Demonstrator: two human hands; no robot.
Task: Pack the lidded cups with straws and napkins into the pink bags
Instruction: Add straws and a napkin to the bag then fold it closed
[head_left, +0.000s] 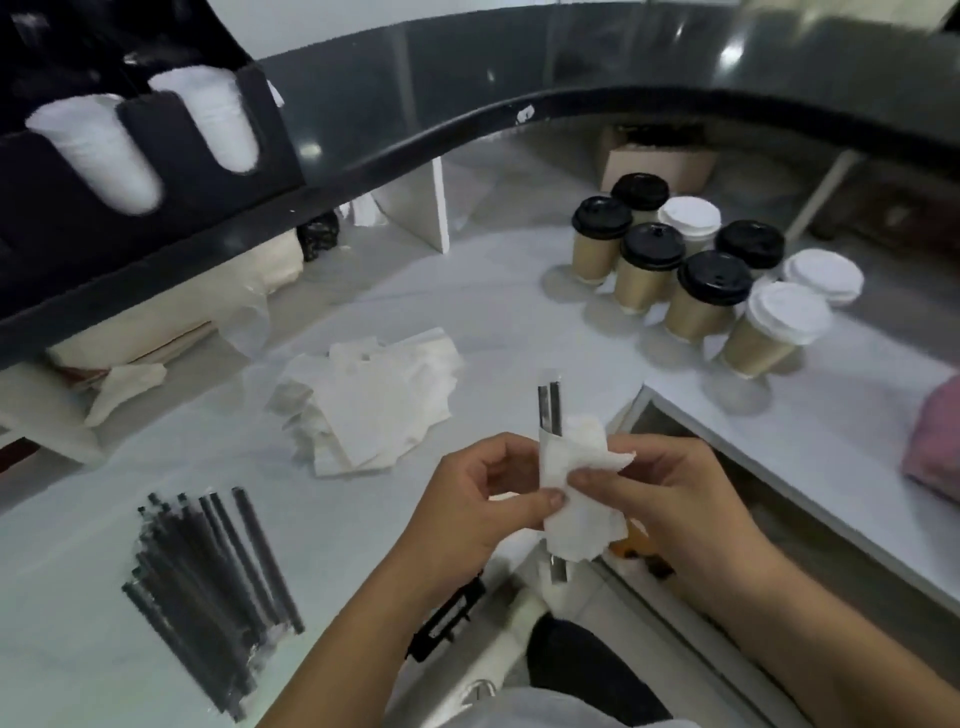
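Both forearms enter from the lower edge and converge at centre. The left hand (483, 499) is curled, thumb forward, pinching a napkin-wrapped straw bundle (576, 499) between its fingers. The right hand (670, 499) faces it, thumb and fingers pinching the same bundle's opposite side.

The napkin (576, 488) is looking like soft, crinkled white paper, the straws (549, 410) are showing glossy clear plastic wrapping, the cups (693, 312) are wearing matt brown paper under smooth plastic lids, and the bench (467, 280) is gleaming smooth white.
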